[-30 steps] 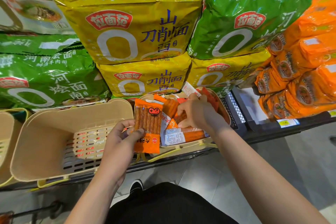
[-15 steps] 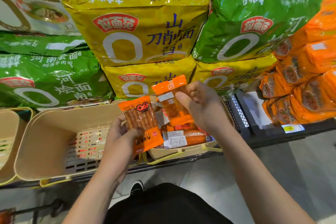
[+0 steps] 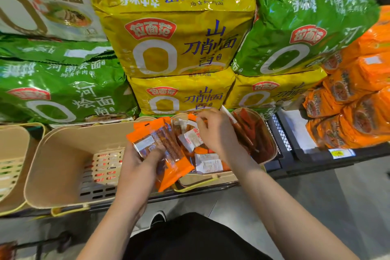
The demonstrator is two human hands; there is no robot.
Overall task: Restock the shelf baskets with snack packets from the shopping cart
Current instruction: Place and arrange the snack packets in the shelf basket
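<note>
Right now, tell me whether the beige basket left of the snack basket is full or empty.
Empty, as far as shows: the beige basket has bare inner walls and an uncovered slotted floor. The left hand hides its right edge.

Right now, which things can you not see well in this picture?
- Head view: right hand covers its own fingertips and what they touch in the right basket.
- Left hand grips orange packets; how many is unclear where they overlap.
- Price tag: too small, blurred.
- Shopping cart: outside the frame.
</note>
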